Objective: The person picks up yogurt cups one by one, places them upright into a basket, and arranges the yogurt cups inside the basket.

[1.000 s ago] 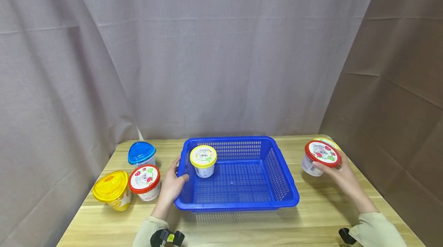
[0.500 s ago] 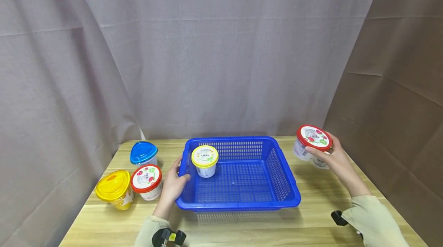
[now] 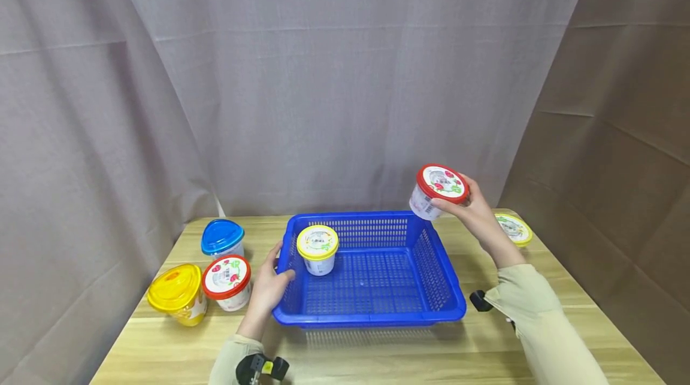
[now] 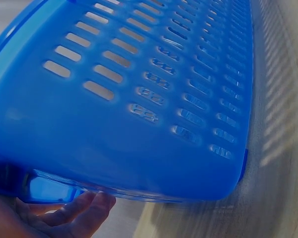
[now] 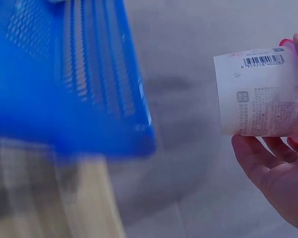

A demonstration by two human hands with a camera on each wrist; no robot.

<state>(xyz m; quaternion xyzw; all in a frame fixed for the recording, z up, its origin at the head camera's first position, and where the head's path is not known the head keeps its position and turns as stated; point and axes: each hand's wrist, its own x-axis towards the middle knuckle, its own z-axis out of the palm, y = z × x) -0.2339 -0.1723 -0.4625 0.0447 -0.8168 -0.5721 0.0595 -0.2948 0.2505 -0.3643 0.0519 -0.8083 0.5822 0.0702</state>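
Observation:
In the head view my right hand (image 3: 477, 217) grips a white tub with a red lid (image 3: 442, 184), raised over the back right corner of the blue plastic basket (image 3: 372, 320). The tub leans a little, and its barcode side (image 5: 260, 94) faces the right wrist camera. My left hand (image 3: 271, 283) holds the basket's left rim, thumb over the edge; in the left wrist view its fingers (image 4: 92, 210) curl under the rim. Inside the basket, near its left wall, a white tub with a yellow lid (image 3: 318, 250) stands upright.
Left of the basket stand a blue-lidded tub (image 3: 222, 238), a second red-lidded tub (image 3: 227, 282) and a yellow tub (image 3: 176, 294). Another yellow-lidded tub (image 3: 514, 229) is at the table's right edge, partly behind my right arm. Grey curtains (image 3: 345, 85) hang behind the wooden table (image 3: 366, 361).
My right hand has carried the red-lidded tub left and up, from the table's right side to over the basket's corner. The left hand stays on the rim.

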